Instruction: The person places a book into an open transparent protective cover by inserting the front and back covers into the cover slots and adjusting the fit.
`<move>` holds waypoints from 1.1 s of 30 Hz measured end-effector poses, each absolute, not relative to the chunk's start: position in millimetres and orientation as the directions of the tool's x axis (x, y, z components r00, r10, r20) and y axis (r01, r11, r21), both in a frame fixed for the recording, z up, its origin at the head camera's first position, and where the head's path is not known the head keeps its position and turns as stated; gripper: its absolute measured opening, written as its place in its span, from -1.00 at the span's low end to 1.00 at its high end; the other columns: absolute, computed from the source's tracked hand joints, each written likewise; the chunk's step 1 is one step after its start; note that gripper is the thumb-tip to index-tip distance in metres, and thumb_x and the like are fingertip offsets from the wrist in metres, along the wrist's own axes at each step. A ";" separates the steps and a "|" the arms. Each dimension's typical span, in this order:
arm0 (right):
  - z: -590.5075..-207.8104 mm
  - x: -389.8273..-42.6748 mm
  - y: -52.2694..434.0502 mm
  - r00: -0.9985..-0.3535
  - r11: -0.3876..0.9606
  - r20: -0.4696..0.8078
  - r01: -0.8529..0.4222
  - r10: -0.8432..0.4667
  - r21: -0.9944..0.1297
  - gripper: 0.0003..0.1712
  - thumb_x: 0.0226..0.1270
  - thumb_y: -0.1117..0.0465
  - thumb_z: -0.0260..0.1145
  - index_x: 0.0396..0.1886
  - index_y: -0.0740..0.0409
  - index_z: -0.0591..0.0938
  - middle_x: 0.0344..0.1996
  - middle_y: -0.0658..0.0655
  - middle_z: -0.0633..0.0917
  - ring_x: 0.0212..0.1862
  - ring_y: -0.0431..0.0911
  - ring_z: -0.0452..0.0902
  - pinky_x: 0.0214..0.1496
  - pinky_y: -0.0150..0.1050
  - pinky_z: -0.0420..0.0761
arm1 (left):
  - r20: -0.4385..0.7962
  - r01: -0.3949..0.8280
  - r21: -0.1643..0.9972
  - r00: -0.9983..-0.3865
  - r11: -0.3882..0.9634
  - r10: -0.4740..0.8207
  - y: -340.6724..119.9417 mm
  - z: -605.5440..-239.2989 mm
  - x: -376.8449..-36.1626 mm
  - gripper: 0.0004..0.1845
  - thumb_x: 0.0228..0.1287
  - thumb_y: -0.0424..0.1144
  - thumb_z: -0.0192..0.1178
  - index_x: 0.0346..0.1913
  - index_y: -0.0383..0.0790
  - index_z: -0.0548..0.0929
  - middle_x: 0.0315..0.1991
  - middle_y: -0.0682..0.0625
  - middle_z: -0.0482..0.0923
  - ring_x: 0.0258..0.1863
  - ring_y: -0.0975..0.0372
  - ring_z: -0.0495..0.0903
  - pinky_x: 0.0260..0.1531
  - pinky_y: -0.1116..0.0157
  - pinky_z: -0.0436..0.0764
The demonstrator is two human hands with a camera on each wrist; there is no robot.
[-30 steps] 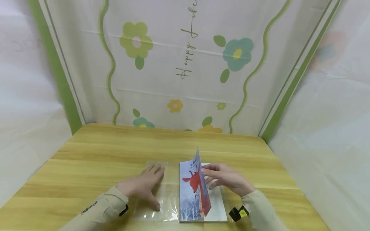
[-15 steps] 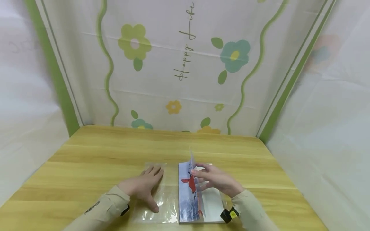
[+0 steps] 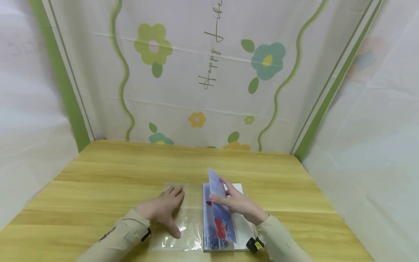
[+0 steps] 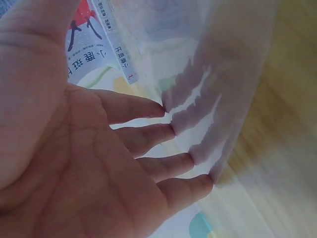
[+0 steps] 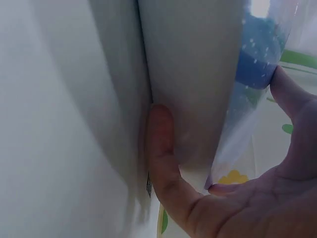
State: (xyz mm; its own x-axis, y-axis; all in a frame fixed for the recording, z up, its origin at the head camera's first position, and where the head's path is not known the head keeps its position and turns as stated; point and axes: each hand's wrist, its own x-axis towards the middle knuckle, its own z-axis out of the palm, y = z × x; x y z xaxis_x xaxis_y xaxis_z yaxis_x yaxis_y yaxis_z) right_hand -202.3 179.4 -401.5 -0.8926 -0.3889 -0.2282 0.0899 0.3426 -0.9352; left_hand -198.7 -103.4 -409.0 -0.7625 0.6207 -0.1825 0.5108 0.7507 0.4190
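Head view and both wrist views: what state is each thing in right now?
Thin paperback book: lying flat on the wooden table, front cover lifted.
Clear plastic sleeve: spread flat beside the book.
Left hand: open, fingers straight, pressing the sleeve down.
Right hand: pinching the raised cover between thumb and fingers.

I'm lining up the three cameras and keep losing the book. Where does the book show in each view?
Head: the book lies low at centre on the table, its cover lifted by the right hand.
Left wrist: only the spine with printed characters, top left, above the left hand.
Right wrist: the pale inner cover fills the upper middle, its blue edge at top right.
Shared landmark: the blue printed cover.
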 end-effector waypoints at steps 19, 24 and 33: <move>-406.9 -199.1 169.8 -0.904 0.491 -0.177 -0.042 -0.390 -0.870 0.11 0.31 -0.29 0.27 0.61 -0.09 -0.15 0.47 0.39 0.08 0.13 0.08 0.41 0.03 -0.06 0.53 | -0.195 0.508 0.399 -0.766 0.763 0.612 -103.7 -409.1 -198.6 0.42 -0.41 0.25 0.60 0.44 -0.54 0.12 0.51 -0.37 -0.14 0.45 -0.29 -0.17 0.39 -0.16 -0.06; -406.1 -197.9 167.9 -0.910 0.535 -0.166 -0.069 -0.379 -0.842 0.06 0.35 -0.31 0.20 0.61 -0.06 -0.13 0.48 0.38 0.08 0.30 0.20 0.30 0.25 0.10 0.39 | -0.186 0.516 0.397 -0.765 0.759 0.617 -103.9 -410.0 -199.4 0.41 -0.40 0.24 0.60 0.44 -0.56 0.13 0.50 -0.39 -0.14 0.45 -0.30 -0.17 0.39 -0.16 -0.06; -402.4 -193.9 166.6 -0.901 0.589 -0.178 -0.099 -0.395 -0.802 -0.06 0.42 -0.26 0.13 0.61 -0.08 -0.05 0.49 0.34 0.11 0.36 0.20 0.21 0.36 0.21 0.19 | -0.180 0.529 0.384 -0.761 0.757 0.623 -104.0 -411.1 -200.2 0.41 -0.40 0.26 0.59 0.44 -0.55 0.14 0.50 -0.39 -0.13 0.44 -0.30 -0.15 0.38 -0.17 -0.05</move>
State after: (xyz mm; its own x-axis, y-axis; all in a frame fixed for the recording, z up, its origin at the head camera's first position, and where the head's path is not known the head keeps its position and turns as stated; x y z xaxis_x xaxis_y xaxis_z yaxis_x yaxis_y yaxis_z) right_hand -193.9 166.6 -402.4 -0.9013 -0.3947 -0.1784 -0.0992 0.5891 -0.8020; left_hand -200.2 -104.0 -411.1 -0.7613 0.6231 -0.1795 0.5291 0.7569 0.3836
